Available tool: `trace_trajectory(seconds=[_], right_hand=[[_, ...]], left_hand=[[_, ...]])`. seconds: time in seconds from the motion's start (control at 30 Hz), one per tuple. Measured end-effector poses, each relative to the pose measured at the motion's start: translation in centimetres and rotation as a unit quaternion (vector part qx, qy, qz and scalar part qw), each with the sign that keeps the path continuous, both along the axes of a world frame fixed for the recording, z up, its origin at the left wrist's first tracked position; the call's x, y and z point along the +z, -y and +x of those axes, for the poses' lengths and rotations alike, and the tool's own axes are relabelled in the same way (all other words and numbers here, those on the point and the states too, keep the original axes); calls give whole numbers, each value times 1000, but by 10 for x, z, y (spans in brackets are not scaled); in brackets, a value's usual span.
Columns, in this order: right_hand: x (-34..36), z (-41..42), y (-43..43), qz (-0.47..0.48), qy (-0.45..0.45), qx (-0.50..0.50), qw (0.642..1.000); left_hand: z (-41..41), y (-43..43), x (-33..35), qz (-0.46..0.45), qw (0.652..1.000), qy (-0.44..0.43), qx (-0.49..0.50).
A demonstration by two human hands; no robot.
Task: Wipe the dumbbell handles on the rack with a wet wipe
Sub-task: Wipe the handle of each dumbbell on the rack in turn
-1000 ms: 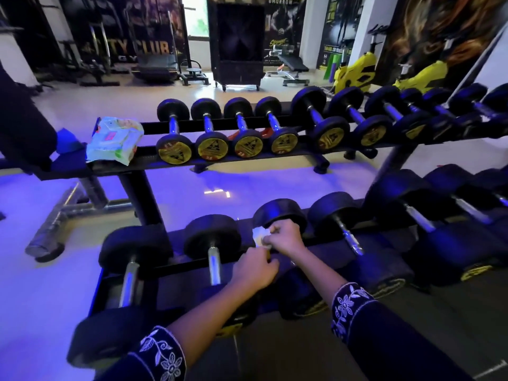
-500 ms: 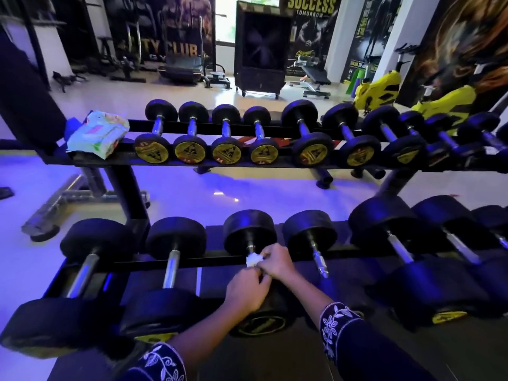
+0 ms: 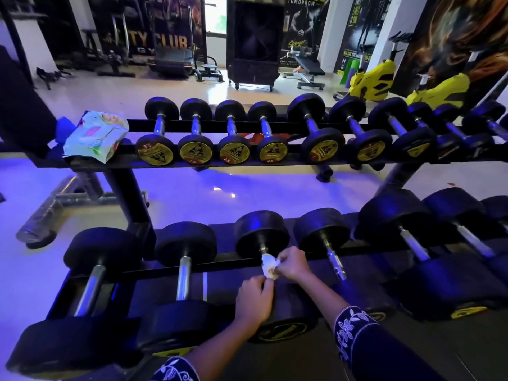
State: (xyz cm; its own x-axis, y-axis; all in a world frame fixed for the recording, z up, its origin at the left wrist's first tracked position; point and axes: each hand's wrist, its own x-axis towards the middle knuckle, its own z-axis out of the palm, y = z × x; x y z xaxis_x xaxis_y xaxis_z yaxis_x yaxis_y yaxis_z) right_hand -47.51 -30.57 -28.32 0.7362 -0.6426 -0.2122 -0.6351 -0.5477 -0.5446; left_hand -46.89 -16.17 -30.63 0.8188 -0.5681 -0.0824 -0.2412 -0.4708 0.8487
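Fingers of the right hand (image 3: 292,264) are pinching a bunched wet wipe (image 3: 268,264) around the handle (image 3: 263,247) of a dumbbell (image 3: 261,232) on the rack (image 3: 220,264), lower tier. The left hand (image 3: 254,299) is curling round the same handle's nearer end. The handle is running away from the person, with bare chrome showing just beyond the wipe.

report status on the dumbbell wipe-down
Both hands busy: right hand pinches wet wipe on third lower-rack handle. The left hand grips same handle, nearer end. Nothing blocking.
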Motion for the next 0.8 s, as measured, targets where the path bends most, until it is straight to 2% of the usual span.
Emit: trace_trajectory(seconds=[0.1,0.33,0.47,0.63,0.8], right_hand=[[1,-1,-3,16,-29,-2,999],[10,37,-4,-14,15,-46,999],[8,37,1,-50,1,-13,999],[2,8,4,-34,-39,37,998],[12,21,1,-43,-12,31,999]], left_hand=[[3,1,-6,-3,1000,7,-4],[8,8,-12,21,1000,16,-14],[7,12,-3,54,998,23,-1],[7,17,-1,82,996,15,31],[6,19,4,94,994,0,49]])
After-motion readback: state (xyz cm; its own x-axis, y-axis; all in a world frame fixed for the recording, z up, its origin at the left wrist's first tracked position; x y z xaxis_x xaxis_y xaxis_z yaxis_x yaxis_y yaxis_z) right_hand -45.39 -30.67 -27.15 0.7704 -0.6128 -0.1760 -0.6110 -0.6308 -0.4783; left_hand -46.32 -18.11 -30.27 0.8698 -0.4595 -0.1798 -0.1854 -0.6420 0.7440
